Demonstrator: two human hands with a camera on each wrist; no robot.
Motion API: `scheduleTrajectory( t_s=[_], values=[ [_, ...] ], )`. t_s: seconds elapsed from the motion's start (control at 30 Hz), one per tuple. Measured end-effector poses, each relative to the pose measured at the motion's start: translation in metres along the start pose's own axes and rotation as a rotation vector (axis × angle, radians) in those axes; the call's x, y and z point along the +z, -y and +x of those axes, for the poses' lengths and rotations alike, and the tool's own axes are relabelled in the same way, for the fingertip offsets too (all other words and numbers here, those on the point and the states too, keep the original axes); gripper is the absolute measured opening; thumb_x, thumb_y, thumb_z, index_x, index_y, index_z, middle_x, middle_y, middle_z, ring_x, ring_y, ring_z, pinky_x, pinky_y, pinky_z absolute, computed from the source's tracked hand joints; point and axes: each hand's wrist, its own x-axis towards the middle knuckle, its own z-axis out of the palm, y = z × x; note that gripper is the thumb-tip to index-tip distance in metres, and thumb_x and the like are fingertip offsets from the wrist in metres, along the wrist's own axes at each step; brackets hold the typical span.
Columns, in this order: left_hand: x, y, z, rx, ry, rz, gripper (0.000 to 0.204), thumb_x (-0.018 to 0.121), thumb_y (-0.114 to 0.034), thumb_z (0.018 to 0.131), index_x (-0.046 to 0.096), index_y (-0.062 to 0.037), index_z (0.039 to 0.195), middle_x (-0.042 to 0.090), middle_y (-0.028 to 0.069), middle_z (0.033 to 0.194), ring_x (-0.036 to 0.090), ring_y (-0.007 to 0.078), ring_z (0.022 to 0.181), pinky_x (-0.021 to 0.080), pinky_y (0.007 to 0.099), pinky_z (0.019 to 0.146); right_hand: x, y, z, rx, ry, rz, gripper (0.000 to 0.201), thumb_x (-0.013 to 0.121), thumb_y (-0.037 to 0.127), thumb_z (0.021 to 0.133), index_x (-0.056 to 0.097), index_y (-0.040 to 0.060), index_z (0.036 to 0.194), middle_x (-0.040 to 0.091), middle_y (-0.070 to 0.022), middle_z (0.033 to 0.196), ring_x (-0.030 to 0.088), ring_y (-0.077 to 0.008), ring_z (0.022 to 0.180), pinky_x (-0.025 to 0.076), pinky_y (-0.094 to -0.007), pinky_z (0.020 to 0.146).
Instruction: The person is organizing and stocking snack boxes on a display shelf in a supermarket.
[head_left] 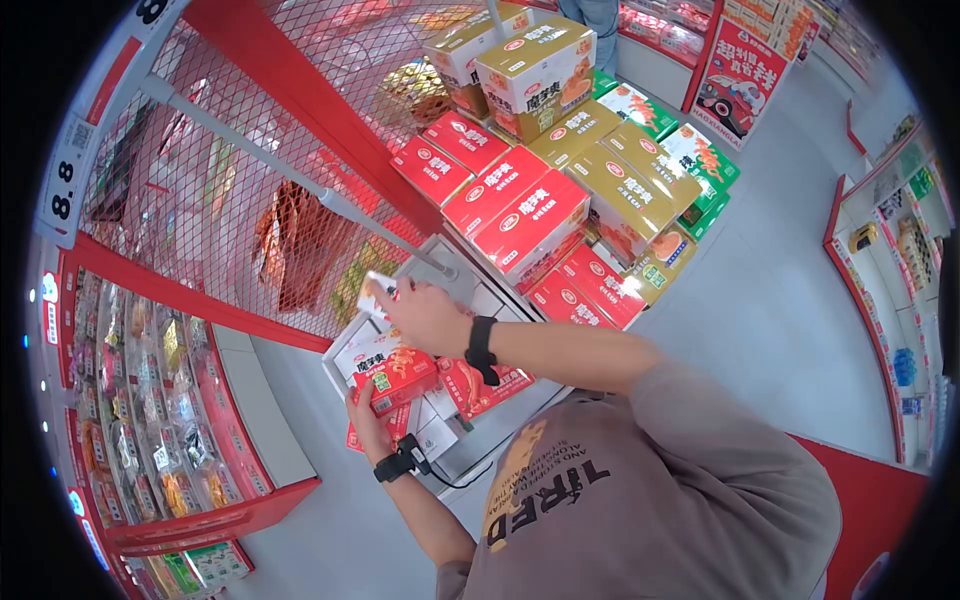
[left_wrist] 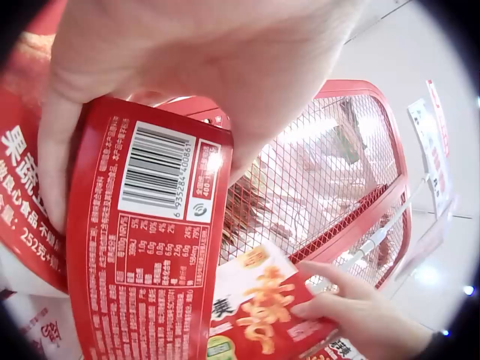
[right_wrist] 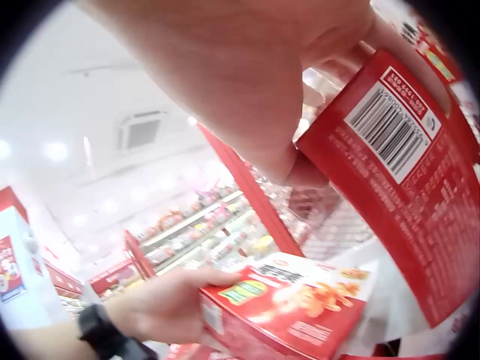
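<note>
Greyish tee (head_left: 650, 490) up front; past it, a red box (head_left: 402, 380) is gripped by the left hand (head_left: 369, 426), and a second box (right_wrist: 397, 195), slightly farther, by the right hand (head_left: 430, 318), both left of the stacked cartons (head_left: 530, 220). Best held lightly by the edges, so nothing gets dented.

bright ceiling lights (right_wrist: 55, 151) glare, while fisheye distortion bends edges.

Box (head_left: 398, 380) in left hand (head_left: 370, 428) — mesh cage (head_left: 330, 120) behind, carton stack (head_left: 530, 215) right, snack shelves (head_left: 215, 518) left.
</note>
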Motion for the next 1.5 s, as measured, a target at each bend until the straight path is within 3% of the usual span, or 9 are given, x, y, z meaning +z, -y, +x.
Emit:
scheduleTrajectory(
  t_s=[0.2, 0.3, 0.4, 0.47, 0.73, 0.8, 1.2, 1.33, 1.5],
  values=[
    [-0.017, -0.022, -0.027, 0.249, -0.012, -0.178, 0.061, 0.064, -0.015, 0.088, 0.035, -0.0010, 0.139, 0.058, 0.0159, 0.119, 0.064, 0.0235, 0.100, 0.054, 0.0352, 0.080, -0.146, -0.044, -0.100, -0.319, -0.160, 0.523, 0.075, 0.077, 0.026, 0.069, 0.046, 0.0058, 0.134, 0.059, -0.0156, 0.102, 0.063, -0.0304, 0.087, 0.052, -0.0388, 0.069],
    [-0.042, -0.027, -0.041, 0.228, 0.153, -0.467, 0.055, 0.063, -0.013, 0.087, 0.040, 0.0006, 0.135, 0.057, 0.0146, 0.122, 0.061, 0.0233, 0.108, 0.052, 0.0366, 0.086, -0.199, -0.083, -0.144, -0.118, -0.030, 0.709, 0.079, 0.076, 0.021, 0.060, 0.049, 0.0071, 0.133, 0.061, -0.0148, 0.120, 0.062, -0.0327, 0.100, 0.049, -0.0411, 0.087],
    [-0.041, -0.032, -0.061, 0.116, 0.319, -0.683, 0.053, 0.061, -0.014, 0.085, 0.042, 0.0010, 0.133, 0.057, 0.0140, 0.123, 0.057, 0.0253, 0.115, 0.049, 0.0398, 0.094, -0.228, -0.099, -0.168, -0.083, 0.018, 0.569, 0.073, 0.076, 0.016, 0.061, 0.052, 0.0076, 0.130, 0.063, -0.0126, 0.115, 0.061, -0.0310, 0.099, 0.047, -0.0404, 0.090],
    [-0.029, -0.030, -0.066, 0.007, 0.365, -0.801, 0.059, 0.060, -0.010, 0.077, 0.043, 0.0012, 0.132, 0.057, 0.0150, 0.125, 0.056, 0.0292, 0.117, 0.047, 0.0440, 0.099, -0.232, -0.105, -0.172, -0.064, 0.053, 0.478, 0.068, 0.074, 0.010, 0.063, 0.053, 0.0069, 0.128, 0.061, -0.0114, 0.115, 0.057, -0.0291, 0.103, 0.044, -0.0392, 0.095],
    [0.031, -0.021, -0.076, 0.133, 0.687, -0.697, 0.085, 0.062, -0.005, 0.053, 0.039, 0.0038, 0.135, 0.060, 0.0162, 0.122, 0.059, 0.0315, 0.113, 0.048, 0.0413, 0.099, -0.224, -0.126, -0.163, 0.047, 0.088, 0.524, 0.074, 0.069, 0.004, 0.060, 0.052, 0.0101, 0.131, 0.057, -0.0101, 0.125, 0.048, -0.0287, 0.120, 0.034, -0.0439, 0.103],
    [0.035, -0.017, -0.076, 0.166, 0.699, -0.718, 0.085, 0.062, -0.005, 0.053, 0.040, 0.0037, 0.135, 0.060, 0.0160, 0.123, 0.059, 0.0317, 0.113, 0.048, 0.0416, 0.099, -0.217, -0.128, -0.159, 0.010, 0.127, 0.211, 0.075, 0.070, 0.004, 0.061, 0.051, 0.0116, 0.133, 0.055, -0.0093, 0.126, 0.045, -0.0283, 0.122, 0.031, -0.0457, 0.104],
    [0.040, -0.013, -0.088, 0.286, 0.642, -0.686, 0.076, 0.062, -0.002, 0.052, 0.050, 0.0039, 0.126, 0.064, 0.0152, 0.118, 0.062, 0.0321, 0.108, 0.049, 0.0414, 0.095, -0.190, -0.111, -0.137, -0.066, 0.093, 0.063, 0.078, 0.081, 0.011, 0.059, 0.050, 0.0088, 0.130, 0.055, -0.0070, 0.116, 0.052, -0.0255, 0.111, 0.034, -0.0457, 0.102],
    [0.025, 0.006, -0.087, 0.280, 0.579, -0.631, 0.084, 0.072, -0.006, 0.048, 0.049, 0.0020, 0.128, 0.061, 0.0118, 0.120, 0.059, 0.0274, 0.110, 0.047, 0.0387, 0.095, -0.189, -0.117, -0.135, -0.085, 0.128, 0.128, 0.068, 0.081, 0.010, 0.060, 0.055, 0.0090, 0.123, 0.056, -0.0078, 0.115, 0.051, -0.0259, 0.110, 0.035, -0.0408, 0.102],
    [0.025, 0.001, -0.091, 0.352, 0.677, -0.689, 0.080, 0.074, -0.003, 0.046, 0.053, 0.0009, 0.123, 0.065, 0.0113, 0.114, 0.062, 0.0271, 0.105, 0.050, 0.0393, 0.092, -0.203, -0.129, -0.154, 0.080, 0.015, 0.718, 0.067, 0.084, 0.011, 0.066, 0.052, 0.0072, 0.125, 0.053, -0.0094, 0.126, 0.048, -0.0256, 0.121, 0.032, -0.0402, 0.108]
  ],
)
